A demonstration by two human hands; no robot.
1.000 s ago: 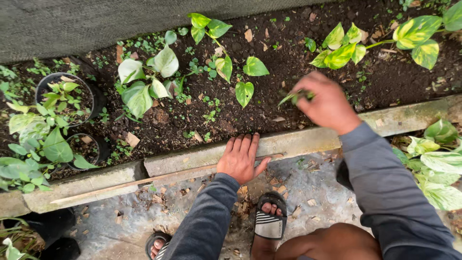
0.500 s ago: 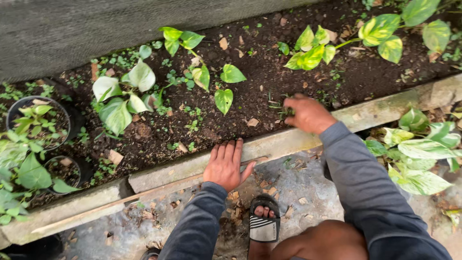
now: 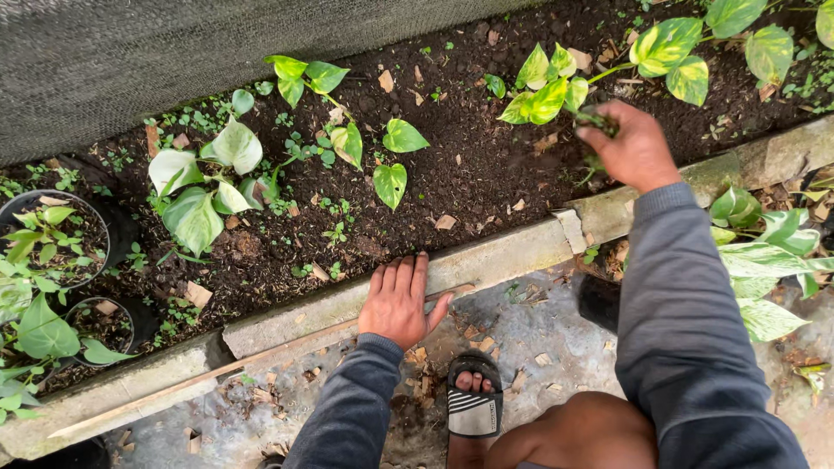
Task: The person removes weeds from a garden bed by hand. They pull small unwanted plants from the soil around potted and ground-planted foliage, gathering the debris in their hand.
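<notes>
We record the right hand (image 3: 632, 149) reaching out over the soil bed (image 3: 469, 165), its grip pinched together on a small tuft of green weeds (image 3: 599, 120); the fingers curl tight round the stems, which we judge suits a pull close to the root. The tuft sits just beside a variegated pothos plant (image 3: 543, 95), so the hand works in at the foot of its leaves.

The left hand (image 3: 398, 300) lies flat, fingers spread and grip apart, holding nothing. It presses on the concrete curb (image 3: 512, 252) that borders the bed, and we judge it a prop for the body's forward lean. A thin wooden stick (image 3: 261, 352) lies along the curb and runs under or just beside that palm.

Further out, more small weeds dot the dark soil. A second pothos (image 3: 204, 187) grows at the left, with black plastic pots (image 3: 52, 239) beyond. A striped sandal (image 3: 474, 404) stands on the concrete floor (image 3: 539, 334) below.
</notes>
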